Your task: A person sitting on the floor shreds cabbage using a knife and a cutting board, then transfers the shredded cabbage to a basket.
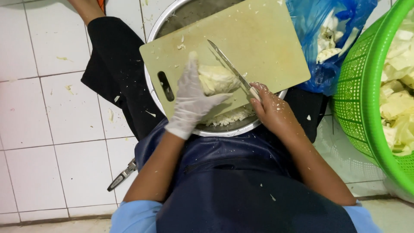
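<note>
On the cutting board (pixel 258 47), the gloved left hand (pixel 192 97) clamps a cabbage chunk (pixel 215 77); the right hand (pixel 269 108) grips the knife (pixel 228 64). Shreds (pixel 228 117) lie below the board; most of this chunk remains uncut.

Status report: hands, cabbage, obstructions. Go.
Left hand gloved, pressing cabbage wedge on cutting board. Right hand gripping knife, blade at cabbage. Nothing blocking.

The person wore a thin, whitish disposable glove on the left hand (pixel 192 97), reaching just past the wrist, while the right hand (pixel 271 110) was bare and flecked with pale scraps. Short light-blue sleeves (pixel 133 215) showed at both shoulders. A dark navy apron (pixel 241 181) covered the front, over black trousers (pixel 114 64).
</note>
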